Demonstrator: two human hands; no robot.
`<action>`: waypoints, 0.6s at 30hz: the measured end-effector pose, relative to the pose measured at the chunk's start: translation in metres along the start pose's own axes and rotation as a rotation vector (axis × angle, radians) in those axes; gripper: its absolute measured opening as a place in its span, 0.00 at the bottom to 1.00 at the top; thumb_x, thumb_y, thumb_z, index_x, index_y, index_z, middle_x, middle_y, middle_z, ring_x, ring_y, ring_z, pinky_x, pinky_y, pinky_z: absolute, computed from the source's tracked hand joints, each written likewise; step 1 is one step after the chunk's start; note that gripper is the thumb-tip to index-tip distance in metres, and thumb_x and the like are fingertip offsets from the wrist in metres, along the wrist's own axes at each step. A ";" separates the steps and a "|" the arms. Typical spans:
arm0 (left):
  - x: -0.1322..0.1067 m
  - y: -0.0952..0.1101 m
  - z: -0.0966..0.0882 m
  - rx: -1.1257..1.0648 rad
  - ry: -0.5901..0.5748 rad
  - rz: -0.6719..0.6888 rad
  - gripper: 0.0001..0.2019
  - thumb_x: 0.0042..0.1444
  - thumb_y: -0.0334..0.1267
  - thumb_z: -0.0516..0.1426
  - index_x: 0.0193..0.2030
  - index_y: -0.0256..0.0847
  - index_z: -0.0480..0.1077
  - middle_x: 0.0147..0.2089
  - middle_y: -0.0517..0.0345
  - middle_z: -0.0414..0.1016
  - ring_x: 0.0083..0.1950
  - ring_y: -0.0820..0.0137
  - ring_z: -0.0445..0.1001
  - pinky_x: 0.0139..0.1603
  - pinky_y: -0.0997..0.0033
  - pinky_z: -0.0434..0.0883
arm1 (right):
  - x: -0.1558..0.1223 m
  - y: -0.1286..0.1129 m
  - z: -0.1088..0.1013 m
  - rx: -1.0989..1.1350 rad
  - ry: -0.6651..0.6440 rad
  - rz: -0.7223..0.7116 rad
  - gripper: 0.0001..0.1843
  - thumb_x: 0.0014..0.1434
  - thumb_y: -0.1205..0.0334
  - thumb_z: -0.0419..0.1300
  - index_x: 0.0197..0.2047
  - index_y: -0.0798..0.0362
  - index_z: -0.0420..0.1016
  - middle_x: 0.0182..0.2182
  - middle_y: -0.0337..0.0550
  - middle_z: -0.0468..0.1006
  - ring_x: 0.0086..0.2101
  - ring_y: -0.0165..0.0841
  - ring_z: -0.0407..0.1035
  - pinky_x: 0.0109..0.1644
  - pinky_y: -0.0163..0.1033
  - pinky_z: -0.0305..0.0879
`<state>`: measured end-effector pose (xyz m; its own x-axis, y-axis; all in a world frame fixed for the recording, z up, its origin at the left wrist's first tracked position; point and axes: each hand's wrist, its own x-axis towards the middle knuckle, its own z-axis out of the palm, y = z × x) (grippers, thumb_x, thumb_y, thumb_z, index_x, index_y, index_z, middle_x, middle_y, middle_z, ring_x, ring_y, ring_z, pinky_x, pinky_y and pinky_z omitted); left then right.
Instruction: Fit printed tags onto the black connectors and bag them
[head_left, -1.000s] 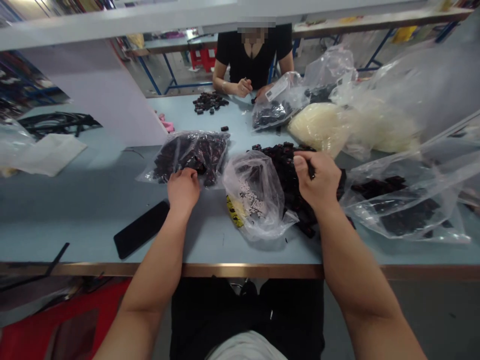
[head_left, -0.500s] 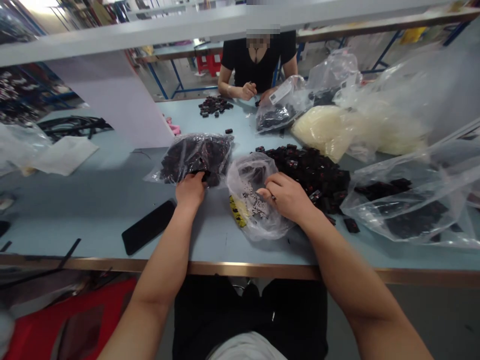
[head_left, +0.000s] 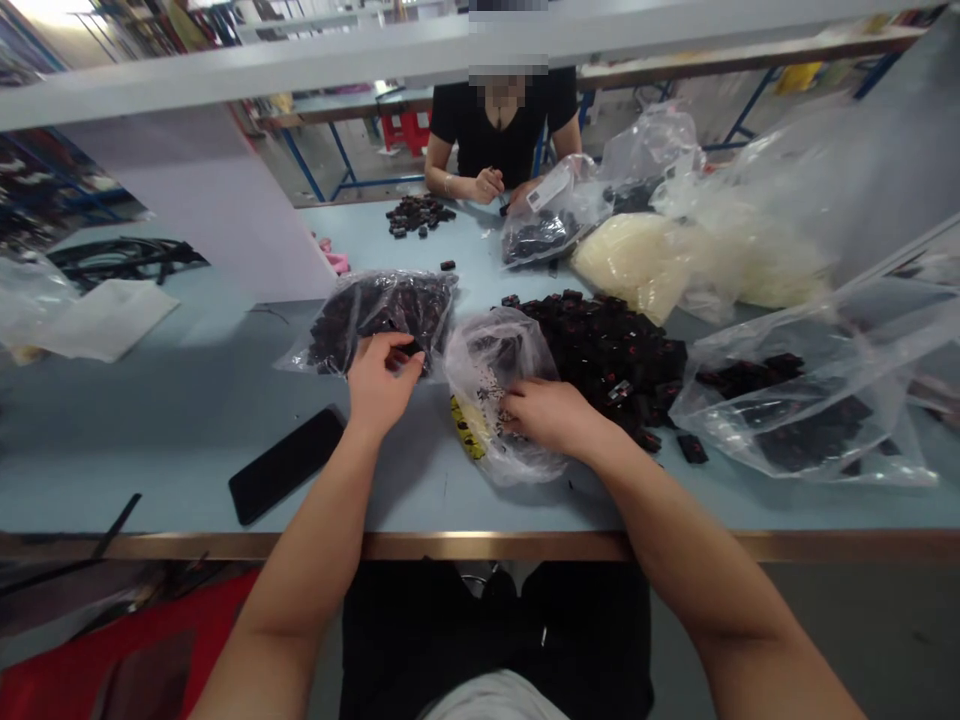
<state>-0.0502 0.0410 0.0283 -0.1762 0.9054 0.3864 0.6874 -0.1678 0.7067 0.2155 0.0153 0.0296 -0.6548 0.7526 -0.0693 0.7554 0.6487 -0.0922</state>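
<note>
My left hand [head_left: 381, 385] rests at the lower edge of a clear plastic bag packed with dark small parts [head_left: 379, 320], fingertips curled against it. Whether those fingers pinch anything is hard to tell. My right hand [head_left: 547, 415] sits on a second clear bag [head_left: 487, 360], which holds pale and dark bits and has a yellow label [head_left: 469, 428]. Its fingertips are partly hidden among the plastic. Just beyond that hand lies a loose heap of dark parts [head_left: 600, 355] with red marks.
A black phone [head_left: 286, 466] lies on the pale blue table [head_left: 180, 400], left of my hands. A bag of cream material [head_left: 637, 265] and a bag of dark parts [head_left: 795, 410] lie to the right. Across the table, a co-worker's hands [head_left: 487, 185] work near a small dark pile [head_left: 418, 213].
My right hand has moved left and down from the loose heap onto the second bag. My left hand has shifted up onto the edge of the packed bag.
</note>
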 end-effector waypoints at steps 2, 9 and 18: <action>-0.008 0.007 0.003 -0.383 -0.105 -0.056 0.15 0.57 0.45 0.65 0.48 0.42 0.77 0.39 0.55 0.79 0.35 0.67 0.77 0.41 0.64 0.76 | 0.001 -0.003 -0.002 -0.001 -0.057 -0.005 0.08 0.70 0.63 0.61 0.45 0.53 0.83 0.46 0.52 0.84 0.42 0.44 0.80 0.35 0.41 0.65; -0.036 0.034 0.010 -1.009 -0.476 -0.419 0.24 0.51 0.59 0.71 0.39 0.41 0.73 0.30 0.59 0.80 0.22 0.74 0.74 0.22 0.74 0.69 | -0.001 -0.004 -0.004 0.035 -0.027 0.006 0.11 0.72 0.68 0.57 0.45 0.54 0.82 0.43 0.53 0.84 0.41 0.44 0.80 0.35 0.41 0.63; -0.048 0.038 0.011 -1.102 -0.615 -0.485 0.24 0.52 0.56 0.73 0.42 0.40 0.72 0.38 0.52 0.85 0.33 0.62 0.85 0.35 0.61 0.82 | -0.002 -0.003 -0.006 0.084 -0.071 0.038 0.11 0.70 0.70 0.57 0.42 0.54 0.82 0.41 0.52 0.84 0.37 0.41 0.78 0.34 0.40 0.62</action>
<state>-0.0079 -0.0044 0.0304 0.3028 0.9401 -0.1564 -0.3233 0.2557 0.9111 0.2147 0.0128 0.0359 -0.6282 0.7646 -0.1443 0.7769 0.6060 -0.1712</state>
